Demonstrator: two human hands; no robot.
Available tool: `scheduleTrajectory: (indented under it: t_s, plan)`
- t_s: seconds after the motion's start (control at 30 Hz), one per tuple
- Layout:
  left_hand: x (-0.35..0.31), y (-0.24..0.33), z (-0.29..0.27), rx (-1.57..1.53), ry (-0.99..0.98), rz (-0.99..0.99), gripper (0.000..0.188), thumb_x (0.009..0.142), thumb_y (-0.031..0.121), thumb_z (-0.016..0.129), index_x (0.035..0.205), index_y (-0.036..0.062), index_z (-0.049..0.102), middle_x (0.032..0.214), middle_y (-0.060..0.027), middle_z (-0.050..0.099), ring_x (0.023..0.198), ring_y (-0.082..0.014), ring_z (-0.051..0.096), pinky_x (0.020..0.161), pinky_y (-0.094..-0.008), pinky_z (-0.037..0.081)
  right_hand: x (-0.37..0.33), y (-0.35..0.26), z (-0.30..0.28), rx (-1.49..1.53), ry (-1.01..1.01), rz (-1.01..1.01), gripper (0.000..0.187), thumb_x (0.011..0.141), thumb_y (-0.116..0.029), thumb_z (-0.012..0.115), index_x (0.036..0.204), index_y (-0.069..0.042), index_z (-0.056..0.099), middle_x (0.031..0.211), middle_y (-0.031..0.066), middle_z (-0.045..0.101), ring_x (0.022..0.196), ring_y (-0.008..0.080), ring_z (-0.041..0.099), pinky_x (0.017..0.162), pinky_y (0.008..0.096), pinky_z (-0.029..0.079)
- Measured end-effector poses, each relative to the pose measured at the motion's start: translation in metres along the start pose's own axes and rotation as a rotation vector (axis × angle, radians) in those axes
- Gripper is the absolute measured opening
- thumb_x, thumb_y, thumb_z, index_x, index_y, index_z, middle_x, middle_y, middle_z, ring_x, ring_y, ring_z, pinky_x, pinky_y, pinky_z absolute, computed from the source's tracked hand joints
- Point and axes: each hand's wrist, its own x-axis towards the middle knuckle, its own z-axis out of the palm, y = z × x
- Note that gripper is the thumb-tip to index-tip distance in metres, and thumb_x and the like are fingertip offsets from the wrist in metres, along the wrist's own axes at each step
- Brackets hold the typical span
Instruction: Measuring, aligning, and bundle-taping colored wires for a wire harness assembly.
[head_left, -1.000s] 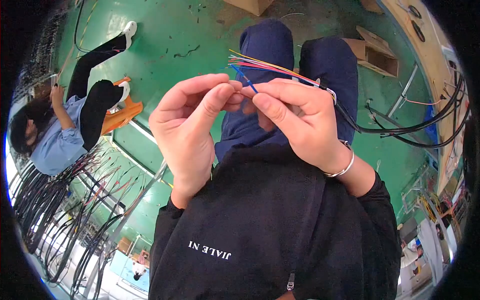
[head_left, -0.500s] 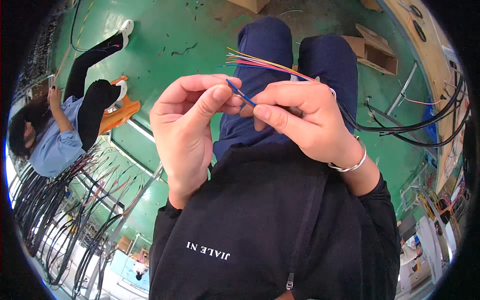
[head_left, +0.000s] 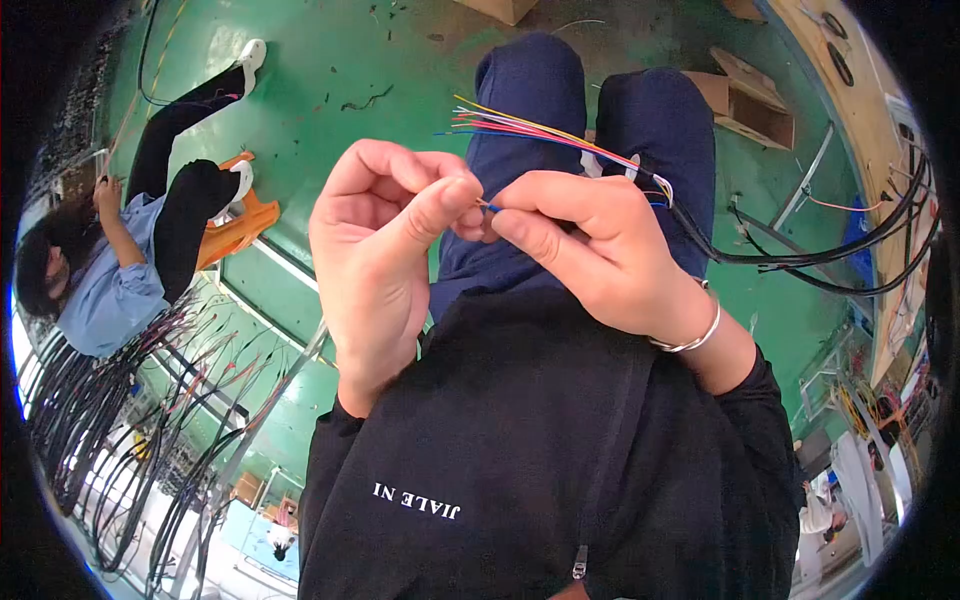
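My left hand pinches the tip of a thin blue wire between thumb and forefinger. A short bare copper-coloured stretch shows beside those fingertips. Close by, my right hand grips the same wire between thumb and bent forefinger, and most of the wire is hidden inside the grip. Beyond that hand, a fan of thin coloured wires, red, yellow, white and blue, spreads leftward over my knees. They come out of a black cable that runs off to the right.
An open cardboard box stands on the green floor past my knees. At the right is a wooden bench with looped black cables. On the left, a person sits by an orange stool, near a rack of hanging black cables.
The blue piece at my left fingertips is now covered by the fingers. My right hand has shifted slightly left and down, uncovering more of the coloured wires and the cable end.
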Motion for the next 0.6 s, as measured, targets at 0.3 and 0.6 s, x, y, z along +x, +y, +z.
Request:
scheduleTrajectory:
  t_s: [0.3, 0.6]
  plan:
    - [-0.002, -0.002, 0.000, -0.075, 0.067, -0.076, 0.012, 0.084, -0.002, 0.069, 0.093, -0.0032, 0.060, 0.086, -0.0127, 0.066, 0.069, -0.0159, 0.063, 0.064, -0.0268, 0.053, -0.001, 0.001, 0.003, 0.341, 0.007, 0.144, 0.018, 0.098, -0.012, 0.056, 0.097, 0.005, 0.064, 0.074, -0.0028, 0.056, 0.058, 0.0024, 0.042, 0.050, 0.0190, 0.033]
    - [0.004, -0.003, -0.009, -0.106, -0.057, -0.145, 0.020, 0.085, 0.004, 0.069, 0.101, -0.0020, 0.061, 0.093, -0.0126, 0.063, 0.070, -0.0131, 0.059, 0.063, -0.0260, 0.050, 0.001, -0.004, 0.004, 0.439, -0.062, 0.205, 0.021, 0.102, -0.015, 0.049, 0.096, 0.003, 0.060, 0.079, -0.0012, 0.055, 0.054, 0.0020, 0.039, 0.047, 0.0192, 0.030]
